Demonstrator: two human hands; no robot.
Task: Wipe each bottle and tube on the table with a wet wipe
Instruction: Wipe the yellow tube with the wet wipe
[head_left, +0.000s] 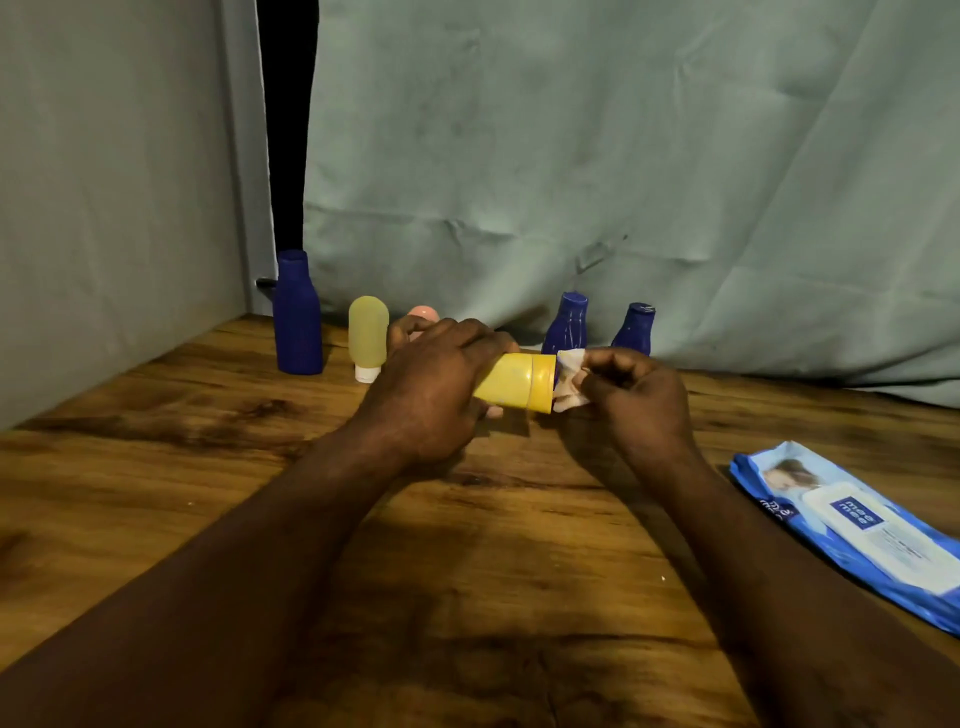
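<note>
1. Above the middle of the bench (467, 571), the left hand (436, 379) grips the yellow bottle (511, 382), fingers curled round its body. The bottle lies on its side in the air with its cap (543, 383) pointing right.
2. The right hand (639, 400) pinches a crumpled wipe (571, 382) between thumb and fingertips and presses it against the end of the cap.
3. The bottle looks like smooth, stiff plastic, light enough for one hand. Once damp it will probably turn slippery, so the body, away from the part being wiped, seems the safest hold.
4. The wipe is soft and limp, and likely works best bunched into a pad.
5. Along the curtain (623, 156) stand a tall bottle (297, 317), a tube (368, 332) upright on its white cap, and two small blue bottles (567, 325) (635, 328). A pink thing (423, 313) is mostly hidden behind the left hand.
6. These look light and easy to tip. The tube is probably soft and is best taken round its middle.
7. On the bench to the right lies a blue pack (852, 530) whose label reads "mee mee". Its smaller print is too blurred to read, and no writing shows on the bottles.
</note>
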